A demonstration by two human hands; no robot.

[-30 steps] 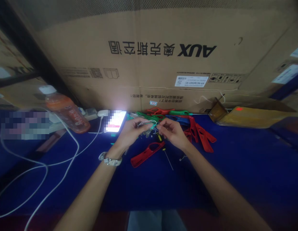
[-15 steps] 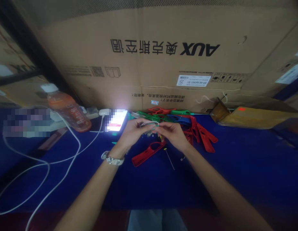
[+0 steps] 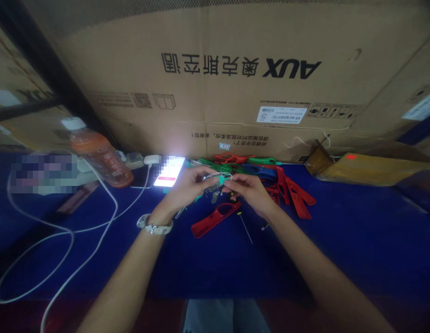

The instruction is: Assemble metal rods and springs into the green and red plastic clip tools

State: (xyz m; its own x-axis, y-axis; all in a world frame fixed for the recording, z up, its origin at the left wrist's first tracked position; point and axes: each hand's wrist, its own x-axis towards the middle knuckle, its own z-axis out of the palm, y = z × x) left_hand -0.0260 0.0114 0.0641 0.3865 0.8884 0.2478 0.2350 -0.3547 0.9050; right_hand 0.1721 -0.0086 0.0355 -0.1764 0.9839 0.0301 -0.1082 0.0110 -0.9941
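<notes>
My left hand and my right hand meet above the blue table, fingers pinched together. Between them they hold a small teal plastic piece with a bent metal wire spring. A watch sits on my left wrist. Just below the hands lies a red plastic clip half. Behind the hands is a heap of red, green and blue clip halves. A thin metal pin lies near my right wrist.
A lit phone lies left of the hands, with a white cable looping over the table. An orange drink bottle stands at the left. A big AUX cardboard box walls off the back. A brown packet lies at right.
The hands have drawn slightly closer together around the teal piece and wire. The view has shifted a little; the things on the table have not moved.
</notes>
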